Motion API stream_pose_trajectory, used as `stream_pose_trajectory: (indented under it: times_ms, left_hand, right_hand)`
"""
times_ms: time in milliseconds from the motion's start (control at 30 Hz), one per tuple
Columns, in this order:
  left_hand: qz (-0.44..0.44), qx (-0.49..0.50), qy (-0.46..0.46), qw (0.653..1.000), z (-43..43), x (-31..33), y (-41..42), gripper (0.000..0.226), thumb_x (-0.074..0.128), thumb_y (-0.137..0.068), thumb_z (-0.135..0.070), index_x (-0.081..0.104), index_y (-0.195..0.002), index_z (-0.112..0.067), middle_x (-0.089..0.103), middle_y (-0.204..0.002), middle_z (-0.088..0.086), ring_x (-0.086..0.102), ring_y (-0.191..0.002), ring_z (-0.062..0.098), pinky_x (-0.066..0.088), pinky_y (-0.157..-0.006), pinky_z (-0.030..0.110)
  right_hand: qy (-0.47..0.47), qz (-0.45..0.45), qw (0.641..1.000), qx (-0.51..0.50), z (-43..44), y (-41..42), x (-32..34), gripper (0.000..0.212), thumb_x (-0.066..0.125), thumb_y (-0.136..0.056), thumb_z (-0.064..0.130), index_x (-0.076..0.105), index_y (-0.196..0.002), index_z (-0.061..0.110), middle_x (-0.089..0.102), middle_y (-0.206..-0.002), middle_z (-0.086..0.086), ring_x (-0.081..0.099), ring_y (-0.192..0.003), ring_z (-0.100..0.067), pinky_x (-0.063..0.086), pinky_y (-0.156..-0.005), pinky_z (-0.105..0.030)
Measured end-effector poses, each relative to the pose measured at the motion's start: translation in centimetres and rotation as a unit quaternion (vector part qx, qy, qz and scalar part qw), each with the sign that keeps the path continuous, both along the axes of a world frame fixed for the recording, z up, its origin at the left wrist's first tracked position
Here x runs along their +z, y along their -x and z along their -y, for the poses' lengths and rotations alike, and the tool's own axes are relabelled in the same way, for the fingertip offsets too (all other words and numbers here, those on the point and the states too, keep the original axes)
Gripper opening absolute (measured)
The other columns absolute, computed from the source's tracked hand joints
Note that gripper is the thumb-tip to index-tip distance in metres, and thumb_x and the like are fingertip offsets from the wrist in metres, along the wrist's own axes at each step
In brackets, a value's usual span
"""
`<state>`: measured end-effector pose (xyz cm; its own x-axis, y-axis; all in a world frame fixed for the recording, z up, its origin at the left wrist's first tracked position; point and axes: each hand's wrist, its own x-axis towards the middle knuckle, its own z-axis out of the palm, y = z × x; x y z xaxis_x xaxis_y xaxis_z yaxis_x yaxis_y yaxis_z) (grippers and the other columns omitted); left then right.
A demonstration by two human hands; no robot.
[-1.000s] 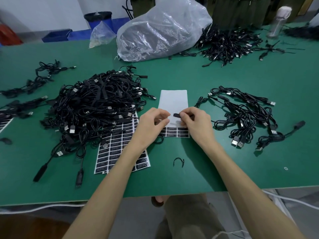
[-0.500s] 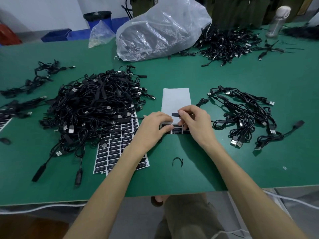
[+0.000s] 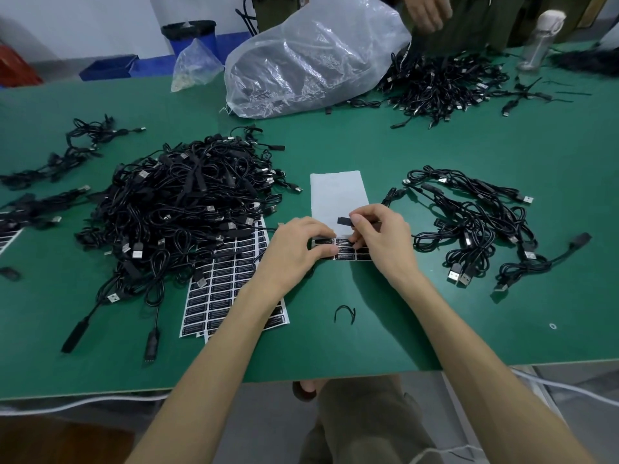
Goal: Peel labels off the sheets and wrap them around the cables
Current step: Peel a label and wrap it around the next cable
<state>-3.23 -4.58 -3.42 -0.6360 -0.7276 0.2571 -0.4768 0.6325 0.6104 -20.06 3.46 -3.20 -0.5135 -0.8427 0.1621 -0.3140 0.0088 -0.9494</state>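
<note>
A white label sheet (image 3: 337, 192) lies at the table's middle, mostly bare, with a few rows of black labels (image 3: 351, 254) left along its near end. My left hand (image 3: 296, 251) pinches that near end at its left edge, thumb and forefinger on either side of a label. My right hand (image 3: 380, 239) pinches a short black cable end (image 3: 345, 222) that sticks out leftward over the sheet. Its lower fingers touch the label rows. The rest of that cable is hidden under the hand.
A big heap of black USB cables (image 3: 181, 209) lies left, partly over full label sheets (image 3: 231, 283). A smaller cable group (image 3: 475, 222) lies right. Farther off: plastic bag (image 3: 311, 61), another cable pile (image 3: 442, 82), bottle (image 3: 539, 38), another person's hand (image 3: 428, 8). A black tie (image 3: 345, 314) lies near me.
My left hand has let go of the black cable end and dropped onto the label rows. The right hand followed down to the sheet. Another person's hand has come into view at the top.
</note>
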Motion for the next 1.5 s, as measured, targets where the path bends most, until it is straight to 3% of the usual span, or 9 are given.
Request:
stream_pose_trajectory:
  times_ms: [200, 300, 533, 867, 1000, 1100, 1200, 1333, 1500]
  left_hand:
    - [-0.015, 0.016, 0.009, 1.000, -0.3, 0.1, -0.1, 0.024, 0.081, -0.086, -0.035, 0.077, -0.107, -0.023, 0.063, -0.103, -0.013, 0.063, -0.100, 0.012, 0.048, -0.096, 0.041]
    - [-0.017, 0.012, 0.013, 1.000, -0.4, 0.3, 0.0, 0.023, 0.082, -0.085, -0.033, 0.077, -0.104, -0.022, 0.063, -0.098, -0.014, 0.063, -0.097, 0.009, 0.048, -0.097, 0.043]
    - [-0.024, 0.002, 0.031, 0.999, -0.8, 0.5, -0.1, 0.018, 0.080, -0.087, -0.032, 0.070, -0.099, -0.023, 0.063, -0.096, -0.013, 0.060, -0.092, 0.008, 0.047, -0.093, 0.041]
    - [-0.002, 0.001, 0.100, 0.995, -1.1, 0.1, 0.0, 0.012, 0.072, -0.096, -0.031, 0.066, -0.096, -0.021, 0.066, -0.095, -0.010, 0.058, -0.081, 0.014, 0.041, -0.088, 0.032]
    - [-0.040, -0.009, 0.019, 0.999, -0.7, 0.1, 0.0, 0.007, 0.074, -0.094, -0.024, 0.070, -0.094, -0.019, 0.069, -0.100, -0.010, 0.062, -0.095, 0.010, 0.046, -0.101, 0.041]
    - [-0.165, 0.000, -0.102, 0.981, -0.1, 0.3, -0.3, 0.006, 0.072, -0.095, -0.011, 0.074, -0.100, -0.014, 0.074, -0.106, -0.004, 0.068, -0.103, 0.012, 0.053, -0.098, 0.037]
    - [-0.272, -0.008, -0.189, 0.943, 0.6, 0.6, -1.0, 0.014, 0.072, -0.097, -0.014, 0.075, -0.111, -0.016, 0.076, -0.113, 0.000, 0.069, -0.110, 0.019, 0.053, -0.098, 0.033]
    - [-0.281, -0.043, -0.234, 0.930, 0.9, 0.5, -1.6, 0.017, 0.069, -0.098, -0.019, 0.076, -0.113, -0.024, 0.073, -0.124, -0.001, 0.065, -0.120, 0.022, 0.052, -0.102, 0.039]
    - [-0.254, -0.071, -0.261, 0.929, 1.0, 0.6, -1.5, 0.018, 0.067, -0.099, -0.011, 0.074, -0.116, -0.014, 0.077, -0.113, 0.001, 0.072, -0.104, 0.017, 0.055, -0.085, 0.028]
  right_hand:
    - [0.016, 0.010, 1.000, 0.024, -0.2, -0.1, 0.1, 0.007, 0.062, -0.102, 0.011, 0.070, -0.102, 0.012, 0.074, -0.084, -0.008, 0.069, -0.066, -0.014, 0.056, -0.063, -0.020]
    - [0.014, 0.004, 1.000, 0.024, -0.2, 0.0, 0.0, 0.007, 0.063, -0.102, 0.012, 0.070, -0.102, 0.014, 0.072, -0.079, -0.003, 0.065, -0.059, -0.008, 0.051, -0.059, -0.015]
    - [0.014, -0.001, 1.000, 0.022, 0.0, 0.1, -0.3, 0.007, 0.064, -0.102, 0.013, 0.070, -0.101, 0.016, 0.071, -0.074, 0.003, 0.064, -0.056, -0.006, 0.050, -0.057, -0.014]
    - [0.005, -0.001, 1.000, 0.027, 0.2, 0.1, -0.5, 0.006, 0.063, -0.102, 0.013, 0.069, -0.100, 0.016, 0.073, -0.086, 0.003, 0.070, -0.065, -0.009, 0.056, -0.062, -0.021]
    - [0.003, -0.005, 1.000, 0.028, 0.2, 0.1, -0.5, 0.005, 0.063, -0.102, 0.013, 0.068, -0.102, 0.015, 0.073, -0.087, 0.002, 0.067, -0.061, -0.003, 0.052, -0.060, -0.015]
    - [-0.001, -0.007, 0.999, 0.035, 0.3, 0.0, -0.4, 0.007, 0.063, -0.102, 0.011, 0.068, -0.106, 0.012, 0.071, -0.093, -0.002, 0.067, -0.061, 0.001, 0.050, -0.060, -0.013]
    - [0.013, -0.004, 0.999, 0.042, 0.2, -0.3, -0.2, 0.011, 0.061, -0.102, 0.007, 0.066, -0.110, 0.013, 0.070, -0.097, -0.004, 0.070, -0.069, -0.004, 0.054, -0.062, -0.019]
    - [0.049, -0.026, 0.996, 0.067, 0.0, -0.7, 0.2, 0.017, 0.062, -0.100, 0.005, 0.067, -0.112, 0.015, 0.070, -0.096, -0.005, 0.072, -0.074, -0.014, 0.059, -0.065, -0.030]
    - [0.066, -0.050, 0.992, 0.099, -0.2, -1.1, 0.5, 0.021, 0.065, -0.097, 0.003, 0.069, -0.104, 0.022, 0.072, -0.093, 0.001, 0.073, -0.081, -0.019, 0.061, -0.070, -0.042]
